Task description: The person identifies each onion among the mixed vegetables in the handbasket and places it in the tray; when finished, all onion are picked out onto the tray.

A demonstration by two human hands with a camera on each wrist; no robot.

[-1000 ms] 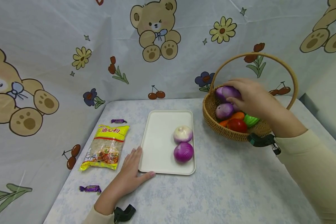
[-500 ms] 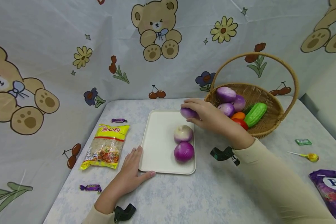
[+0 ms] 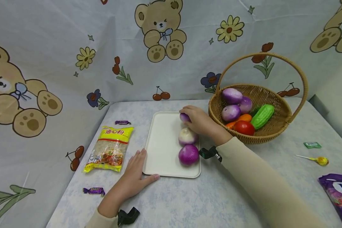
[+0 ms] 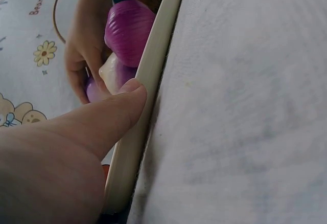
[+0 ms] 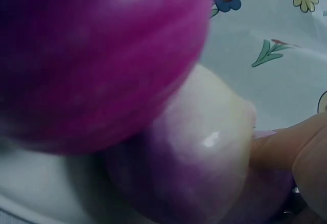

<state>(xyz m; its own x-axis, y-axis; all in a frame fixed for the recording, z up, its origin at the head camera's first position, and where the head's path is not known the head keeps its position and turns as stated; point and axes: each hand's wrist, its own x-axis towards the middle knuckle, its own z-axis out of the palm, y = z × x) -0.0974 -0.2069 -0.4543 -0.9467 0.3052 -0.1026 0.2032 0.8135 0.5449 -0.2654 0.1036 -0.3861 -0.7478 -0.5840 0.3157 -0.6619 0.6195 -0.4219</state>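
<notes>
My right hand [image 3: 200, 123] grips a round purple vegetable [image 3: 184, 117] at the far right part of the white tray [image 3: 161, 152]. Most of the vegetable is hidden by the fingers. Just nearer stands a purple-and-white, turnip-like vegetable [image 3: 187, 136], and in front of it a magenta onion [image 3: 188, 155]. In the right wrist view the onion [image 5: 102, 65] fills the upper left. My left hand [image 3: 134, 175] rests at the tray's near left corner, fingers extended along its side. Its thumb [image 4: 120, 106] lies against the tray rim in the left wrist view.
A wicker basket [image 3: 276, 128] at back right holds several purple vegetables, a tomato [image 3: 244, 127], carrots and a green cucumber-like vegetable [image 3: 262, 116]. Left of the tray lie a macaroni bag [image 3: 109, 148] and wrapped candies [image 3: 94, 190]. A lollipop [image 3: 321, 161] and purple bag [image 3: 339, 196] lie right.
My right hand has carried a purple vegetable from the basket leftward to the far part of the tray, behind the two others. The left hand has stayed at the tray corner.
</notes>
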